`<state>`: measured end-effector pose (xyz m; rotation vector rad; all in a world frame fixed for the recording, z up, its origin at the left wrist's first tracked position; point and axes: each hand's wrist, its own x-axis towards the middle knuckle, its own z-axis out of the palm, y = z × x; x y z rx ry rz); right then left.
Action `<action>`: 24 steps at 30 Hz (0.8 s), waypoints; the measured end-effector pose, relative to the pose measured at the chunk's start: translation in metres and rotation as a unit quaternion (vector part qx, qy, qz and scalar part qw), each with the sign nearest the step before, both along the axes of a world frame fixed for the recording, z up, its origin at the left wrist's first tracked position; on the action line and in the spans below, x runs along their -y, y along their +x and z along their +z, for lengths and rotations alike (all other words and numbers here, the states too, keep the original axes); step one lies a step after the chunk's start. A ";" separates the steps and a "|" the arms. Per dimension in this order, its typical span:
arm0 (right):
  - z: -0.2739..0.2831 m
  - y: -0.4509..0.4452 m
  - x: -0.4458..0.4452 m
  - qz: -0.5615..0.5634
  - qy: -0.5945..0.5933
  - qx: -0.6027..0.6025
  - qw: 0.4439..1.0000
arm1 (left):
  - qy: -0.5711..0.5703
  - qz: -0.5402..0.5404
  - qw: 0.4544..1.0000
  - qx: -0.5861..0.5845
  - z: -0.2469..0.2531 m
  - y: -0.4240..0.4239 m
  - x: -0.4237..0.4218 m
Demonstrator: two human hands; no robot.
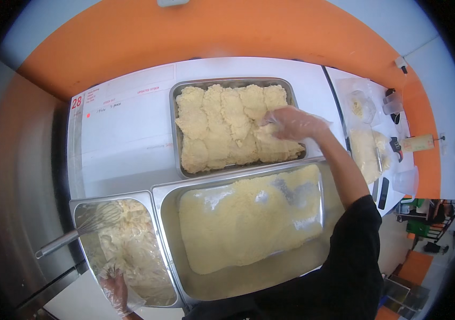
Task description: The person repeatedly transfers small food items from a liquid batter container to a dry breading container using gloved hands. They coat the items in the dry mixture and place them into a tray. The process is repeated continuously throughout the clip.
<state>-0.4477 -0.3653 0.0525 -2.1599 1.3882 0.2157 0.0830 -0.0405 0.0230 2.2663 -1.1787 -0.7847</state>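
My right hand (pixel 293 124), in a clear plastic glove, is at the right side of a metal tray (pixel 174 132). Its fingers are closed on the upper edge of a flat breaded piece (pixel 281 149). Several more breaded pieces (pixel 211 120) fill the tray in overlapping rows. My left hand (pixel 116 289), also gloved, is at the near left side of a smaller metal pan (pixel 151 200). In that pan lie pale, wet, batter-coated pieces (pixel 135 248). Glare and the loose glove hide what its fingers do.
Between me and the tray stands a deep metal pan (pixel 247 282) of yellowish crumbs (pixel 227 228). A wire whisk (pixel 65 240) leans over the small pan's left rim. At right are a bag of crumbs (pixel 363 152), a clear plastic jug (pixel 405 182) and a black-handled tool (pixel 396 148).
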 end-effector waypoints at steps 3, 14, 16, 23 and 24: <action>-0.034 -0.007 0.006 0.012 -0.057 -0.021 0.998 | -0.008 0.005 0.999 0.043 0.004 -0.002 -0.006; -0.038 0.025 -0.044 -0.029 0.098 0.028 0.994 | -0.072 -0.024 0.997 -0.004 0.014 0.003 -0.018; -0.038 0.044 -0.043 -0.037 0.114 0.045 0.992 | -0.072 -0.022 0.997 0.032 0.009 0.007 -0.029; -0.044 0.069 -0.051 -0.001 0.036 0.014 0.999 | -0.035 -0.048 0.992 0.113 0.043 -0.011 -0.043; -0.041 0.072 -0.056 -0.031 0.016 -0.012 0.999 | 0.024 -0.052 0.988 0.146 0.038 -0.010 -0.046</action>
